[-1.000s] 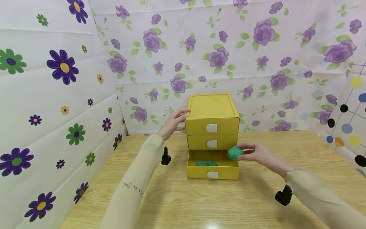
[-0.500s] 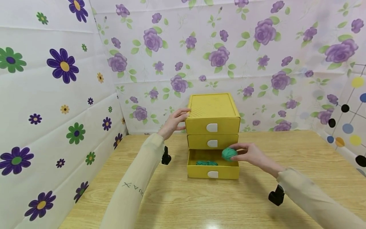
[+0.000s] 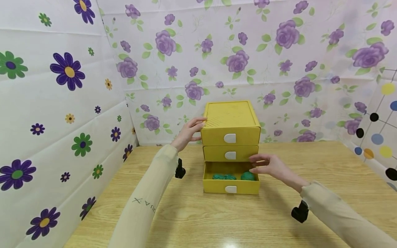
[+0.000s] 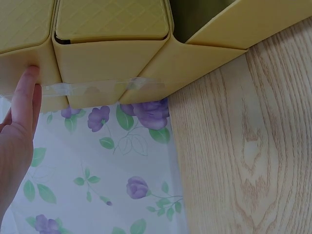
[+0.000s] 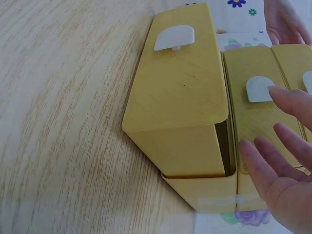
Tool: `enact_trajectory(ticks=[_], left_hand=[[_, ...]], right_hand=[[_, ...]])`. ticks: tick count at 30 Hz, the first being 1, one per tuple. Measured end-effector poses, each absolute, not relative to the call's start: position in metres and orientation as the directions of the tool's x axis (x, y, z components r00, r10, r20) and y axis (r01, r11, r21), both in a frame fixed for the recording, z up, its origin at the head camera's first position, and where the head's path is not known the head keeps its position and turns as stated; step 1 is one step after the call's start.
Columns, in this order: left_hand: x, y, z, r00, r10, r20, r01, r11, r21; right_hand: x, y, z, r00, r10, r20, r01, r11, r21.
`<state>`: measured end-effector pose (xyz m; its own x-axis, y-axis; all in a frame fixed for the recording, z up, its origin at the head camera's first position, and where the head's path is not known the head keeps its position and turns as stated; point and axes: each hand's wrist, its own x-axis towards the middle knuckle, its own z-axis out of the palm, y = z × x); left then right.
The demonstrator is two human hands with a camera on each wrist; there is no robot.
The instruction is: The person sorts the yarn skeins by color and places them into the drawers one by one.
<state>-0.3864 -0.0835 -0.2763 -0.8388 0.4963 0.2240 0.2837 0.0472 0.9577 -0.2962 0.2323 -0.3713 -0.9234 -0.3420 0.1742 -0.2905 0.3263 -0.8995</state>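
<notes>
A yellow drawer unit point(image 3: 231, 117) with three stacked drawers and white tabs stands on the table, its bottom drawer point(image 3: 231, 187) pulled out. Inside that drawer lie a green yarn ball point(image 3: 248, 176) on the right and some bunched green yarn point(image 3: 224, 176) left of it. My right hand point(image 3: 269, 168) hovers just above the ball with its fingers apart and nothing between them; the right wrist view shows the same spread fingers before the drawer fronts. My left hand point(image 3: 187, 133) rests against the unit's upper left side, a fingertip touching its wall in the left wrist view.
The wooden table point(image 3: 198, 220) runs in front of the unit and to both sides. Behind it hangs a white cloth point(image 3: 186, 62) with purple roses, and a flowered cloth point(image 3: 93, 117) covers the left side. Clear tape point(image 4: 92, 87) crosses the unit's side.
My right hand moved left over the open drawer with the green yarn ball and let it go, so it now lies inside. The left hand has stayed put.
</notes>
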Motion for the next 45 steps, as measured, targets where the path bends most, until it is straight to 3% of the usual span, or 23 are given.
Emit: enact_trajectory(ticks=[24, 31, 45], left_hand=[[-0.384, -0.083, -0.275, -0.839, 0.495, 0.224, 0.290, 0.059, 0.955], [-0.384, -0.083, -0.275, -0.840, 0.494, 0.223, 0.285, 0.053, 0.957], [-0.386, -0.083, -0.276, -0.843, 0.490, 0.221, 0.282, 0.052, 0.958]], right_hand=[[-0.270, 0.209, -0.372, -0.931, -0.321, 0.173, -0.242, 0.190, -0.951], [-0.261, 0.198, -0.382, -0.937, -0.324, 0.129, -0.207, 0.217, -0.954], [-0.259, 0.183, -0.407, -0.937, -0.306, 0.169, -0.266, 0.312, -0.912]])
